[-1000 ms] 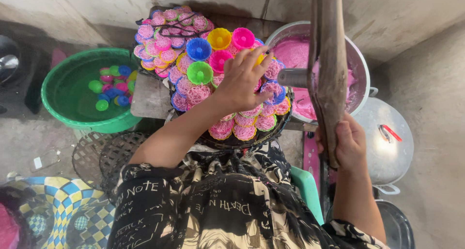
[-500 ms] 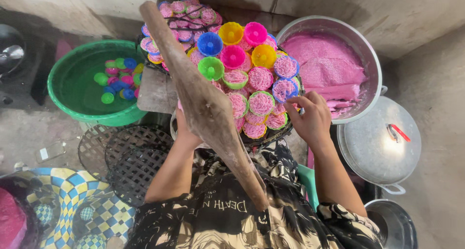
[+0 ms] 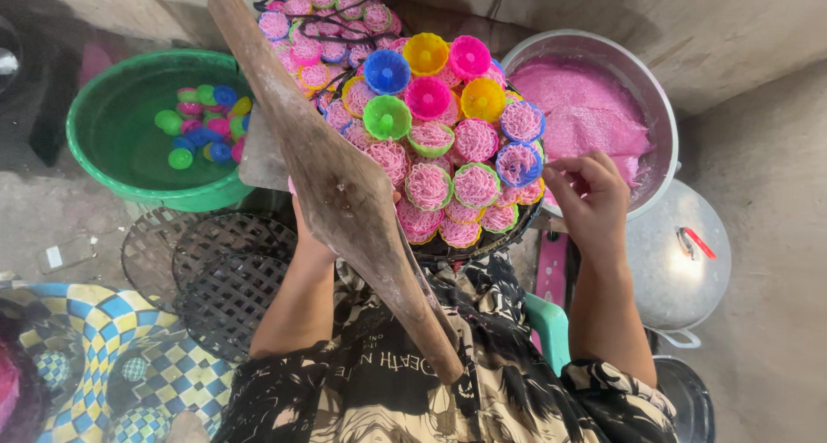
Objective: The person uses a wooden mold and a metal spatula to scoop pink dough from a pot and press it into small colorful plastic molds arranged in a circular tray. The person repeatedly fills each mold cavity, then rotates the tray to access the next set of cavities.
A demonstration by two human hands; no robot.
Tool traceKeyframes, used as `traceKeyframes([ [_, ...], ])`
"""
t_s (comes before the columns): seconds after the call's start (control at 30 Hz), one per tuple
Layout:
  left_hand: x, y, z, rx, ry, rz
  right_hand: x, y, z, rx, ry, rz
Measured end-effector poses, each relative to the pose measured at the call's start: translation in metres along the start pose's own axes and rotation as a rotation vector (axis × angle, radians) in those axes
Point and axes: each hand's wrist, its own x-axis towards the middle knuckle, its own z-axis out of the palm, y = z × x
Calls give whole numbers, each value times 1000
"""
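Since half a second ago our right hand [image 3: 590,197] has shifted outward from the moulds to the tray's right edge, while the wooden lever [image 3: 332,180] keeps its slant across our lap. We curl the right fingers [image 3: 573,169] narrowly together, tips pinched; whether they hold a strand of noodle we cannot tell. Just left of those fingertips sits the round tray [image 3: 482,246], packed with small coloured moulds filled with pink string noodles [image 3: 431,184]; farther from the fingers, at the tray's far side, the upper moulds stand empty, among them a green one [image 3: 387,117] and a blue one [image 3: 387,71]. Right behind the fingertips is the metal basin of pink dough [image 3: 586,107], and beyond the wrist lies a steel pot lid [image 3: 680,253]. Our left hand [image 3: 308,232] is mostly hidden under the lever, so we cannot tell its grip. Well away from both hands, to the left, a green tub [image 3: 129,141] holds water and loose moulds, with black mesh trays [image 3: 215,279] near our left forearm.
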Motion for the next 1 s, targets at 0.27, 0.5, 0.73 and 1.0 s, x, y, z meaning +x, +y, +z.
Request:
traceKeyframes([
  [0.27, 0, -2, -10, 273, -12, 136, 9, 4, 15, -153, -34, -59],
  [0.5, 1, 2, -1, 542, -84, 153, 3, 14, 21, -690, 38, -408],
  [0.73, 17, 12, 41, 1094, -230, 215, 2, -24, 6, -524, 78, -389],
  [1.0, 25, -52, 123, 1518, -598, 501, 21, -105, -4, -282, -51, -544],
])
